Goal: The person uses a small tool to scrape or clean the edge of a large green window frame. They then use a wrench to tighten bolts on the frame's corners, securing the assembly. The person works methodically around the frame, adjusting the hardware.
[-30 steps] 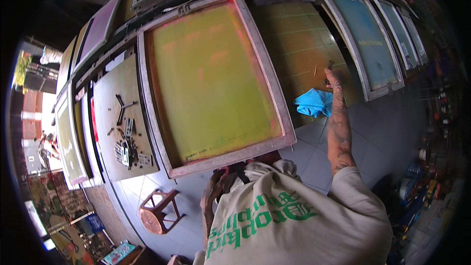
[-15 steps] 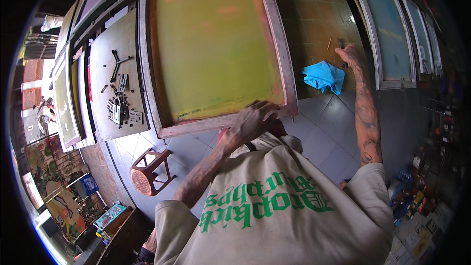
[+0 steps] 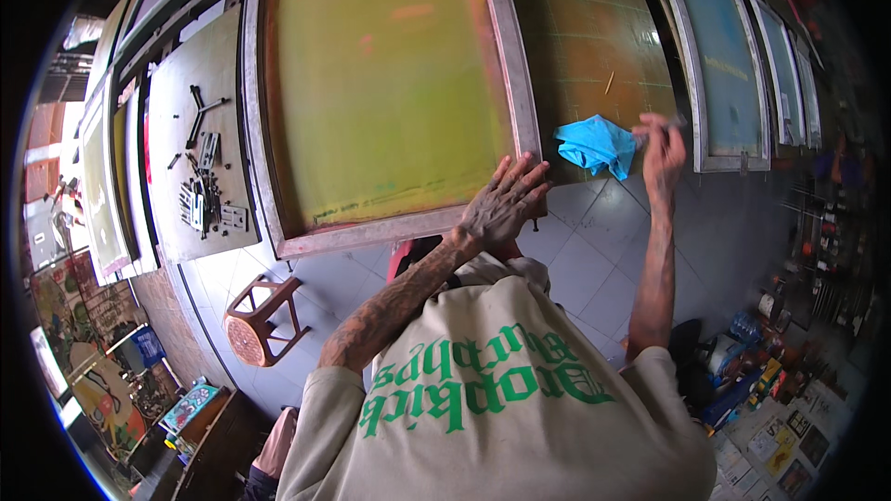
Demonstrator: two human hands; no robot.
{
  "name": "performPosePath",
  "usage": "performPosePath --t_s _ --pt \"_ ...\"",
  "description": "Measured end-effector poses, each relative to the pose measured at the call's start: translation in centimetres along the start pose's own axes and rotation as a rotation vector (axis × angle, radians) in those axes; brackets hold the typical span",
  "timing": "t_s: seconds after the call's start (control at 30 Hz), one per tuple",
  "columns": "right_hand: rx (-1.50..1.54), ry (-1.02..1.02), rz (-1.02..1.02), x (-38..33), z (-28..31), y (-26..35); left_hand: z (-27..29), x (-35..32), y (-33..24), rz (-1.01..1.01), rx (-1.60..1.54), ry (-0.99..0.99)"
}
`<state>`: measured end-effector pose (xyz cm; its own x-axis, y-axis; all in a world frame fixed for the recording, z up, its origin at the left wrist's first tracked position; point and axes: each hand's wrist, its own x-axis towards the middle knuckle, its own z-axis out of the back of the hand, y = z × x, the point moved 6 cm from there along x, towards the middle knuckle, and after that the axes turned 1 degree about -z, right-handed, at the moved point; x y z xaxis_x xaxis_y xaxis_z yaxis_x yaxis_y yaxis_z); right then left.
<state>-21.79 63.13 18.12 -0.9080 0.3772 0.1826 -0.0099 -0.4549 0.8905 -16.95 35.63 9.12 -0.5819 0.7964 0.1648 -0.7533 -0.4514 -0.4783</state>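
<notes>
My left hand point(image 3: 506, 202) lies open with its fingers spread over the near right corner of a large screen-printing frame point(image 3: 371, 234), whose mesh point(image 3: 390, 83) is yellow-green with pink stains. My right hand point(image 3: 661, 150) is raised at the near edge of the brown board to the right. Its fingers are closed on a small dark object, partly hidden by them and blurred, so its kind does not show. A crumpled blue cloth point(image 3: 596, 147) rests on the board just left of that hand. Farther back lies a thin yellowish stick point(image 3: 609, 83).
Metal clamp parts and screws point(image 3: 209, 195) lie on a grey board at left. More screen frames point(image 3: 729, 65) stand at the right. A brown plastic stool point(image 3: 260, 320) is on the tiled floor point(image 3: 594, 250). Bottles and tools crowd the lower right.
My right hand has drawn back toward me from the board, with the small dark object lifted in its fingers. My left hand has shifted right and settled flat on the frame's corner.
</notes>
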Motion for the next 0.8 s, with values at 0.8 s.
performPosePath --t_s 0.8 --pt "-0.178 1.371 -0.598 -11.4 -9.2 -7.6 0.1 0.1 -0.1 0.068 0.031 0.000"
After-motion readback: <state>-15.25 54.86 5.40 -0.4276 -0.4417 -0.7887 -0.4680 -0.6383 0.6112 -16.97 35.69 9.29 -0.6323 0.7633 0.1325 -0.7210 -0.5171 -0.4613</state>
